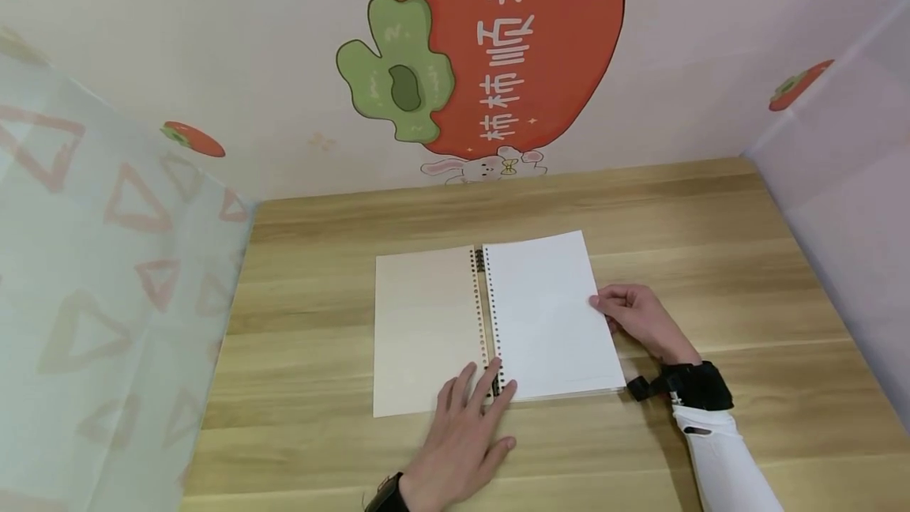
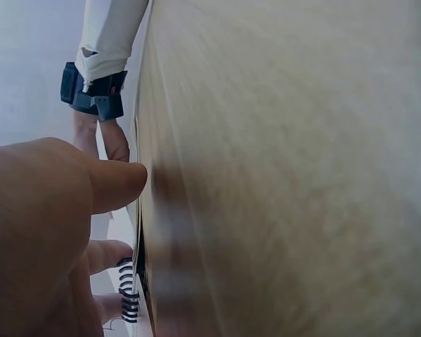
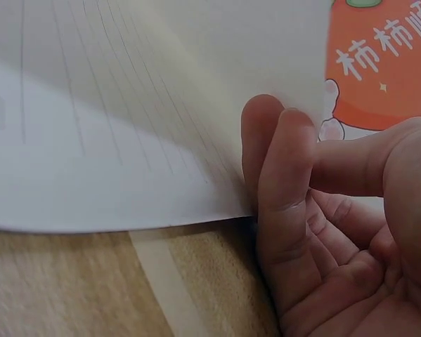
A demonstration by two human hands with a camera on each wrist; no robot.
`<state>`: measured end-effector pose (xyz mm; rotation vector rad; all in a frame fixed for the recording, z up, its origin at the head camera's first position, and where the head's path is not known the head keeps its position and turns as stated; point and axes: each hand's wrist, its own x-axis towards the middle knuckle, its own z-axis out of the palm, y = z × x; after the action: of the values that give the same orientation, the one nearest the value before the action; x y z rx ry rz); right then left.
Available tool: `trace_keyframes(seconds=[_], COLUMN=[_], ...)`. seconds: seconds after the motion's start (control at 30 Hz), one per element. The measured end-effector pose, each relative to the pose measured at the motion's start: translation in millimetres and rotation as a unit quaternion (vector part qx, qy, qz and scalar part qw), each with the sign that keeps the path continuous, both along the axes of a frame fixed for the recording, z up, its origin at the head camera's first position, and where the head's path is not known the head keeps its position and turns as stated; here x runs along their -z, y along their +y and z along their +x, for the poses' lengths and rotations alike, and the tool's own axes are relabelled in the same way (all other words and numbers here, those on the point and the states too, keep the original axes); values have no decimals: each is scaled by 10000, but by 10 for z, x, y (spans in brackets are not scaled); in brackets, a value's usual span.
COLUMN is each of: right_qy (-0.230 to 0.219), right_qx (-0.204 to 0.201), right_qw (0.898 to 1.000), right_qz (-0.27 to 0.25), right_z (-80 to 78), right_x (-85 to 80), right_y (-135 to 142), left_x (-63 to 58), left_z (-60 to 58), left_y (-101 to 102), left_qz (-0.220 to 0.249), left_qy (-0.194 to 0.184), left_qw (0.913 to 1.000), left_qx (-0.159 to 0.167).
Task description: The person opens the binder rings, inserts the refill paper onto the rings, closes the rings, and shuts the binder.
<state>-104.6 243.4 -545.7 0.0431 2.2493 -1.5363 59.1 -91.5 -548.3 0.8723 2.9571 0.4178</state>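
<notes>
A spiral-bound notebook point(image 1: 550, 322) lies open on the wooden table, its right page white and its left side a beige cover point(image 1: 423, 330). My left hand point(image 1: 465, 441) spreads its fingers over the lower end of the black spiral binding point(image 2: 128, 289), fingertips on the cover and the white page. My right hand point(image 1: 636, 314) pinches the outer edge of the right page between thumb and fingers. In the right wrist view that page point(image 3: 280, 49) curves up at the edge, with a faintly ruled sheet point(image 3: 69, 161) showing below it.
The wooden table point(image 1: 306, 449) runs around the notebook. A pale wall point(image 1: 284, 62) with a large printed persimmon point(image 1: 562, 38) stands behind it, and patterned side panels point(image 1: 114, 299) flank it. Black camera straps point(image 1: 700, 385) sit on the wrists.
</notes>
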Motion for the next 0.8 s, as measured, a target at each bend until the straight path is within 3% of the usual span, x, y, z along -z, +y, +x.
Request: trace_keyframes(seconds=[0.43, 0.63, 0.8], right_qy=[112, 570, 1044], right_qx=[-31, -242, -424], right_qw=[9999, 9962, 9843], right_qz=[-29, 614, 1362], right_z=[-17, -2, 10], right_x=[-28, -59, -102], right_y=[12, -3, -71], left_x=[-30, -60, -85], left_z=[-44, -48, -52], left_y=[58, 60, 44], left_qz=[-316, -447, -533], left_qy=[-91, -192, -330], left_qw=[9994, 9988, 9980], left_qx=[-70, -74, -66])
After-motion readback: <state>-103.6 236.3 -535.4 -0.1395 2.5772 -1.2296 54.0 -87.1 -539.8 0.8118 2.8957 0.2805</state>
